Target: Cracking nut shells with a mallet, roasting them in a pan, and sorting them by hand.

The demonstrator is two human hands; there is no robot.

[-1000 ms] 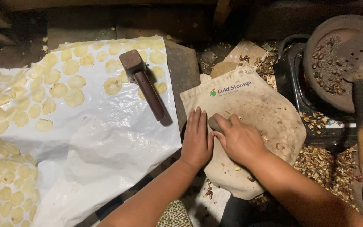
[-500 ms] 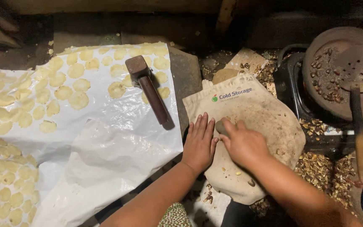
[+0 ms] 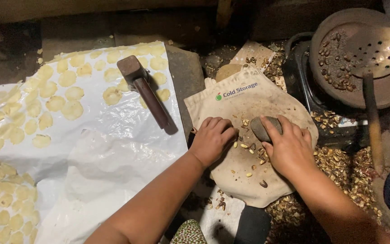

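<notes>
Right hand [image 3: 290, 151]: fingers closed over the grey stone [image 3: 266, 129], its flat face down on the cloth bag [image 3: 249, 180]. Left hand [image 3: 213, 140]: fingers curled under, empty as far as I can see, knuckles pressing the bag flat just beside the kernels [image 3: 245, 145]. The kernels lie loose between my two hands, a few scattered nearer me.

To crack well, I reckon: gather one kernel under the stone, keep left fingertips tucked back, strike short and straight so nothing skids off the cloth. The bag should stay taut; a wrinkle would soften the blow.

Right of the bag, a heap of broken shells [image 3: 339, 167]. Left, white plastic sheet [image 3: 113, 158] with flattened pale discs [image 3: 71, 108] and a wooden mallet [image 3: 143, 90] lying on it. Farthest right: dark pan [image 3: 384, 95] of roasted nuts, perforated ladle [image 3: 378, 45] resting across.
</notes>
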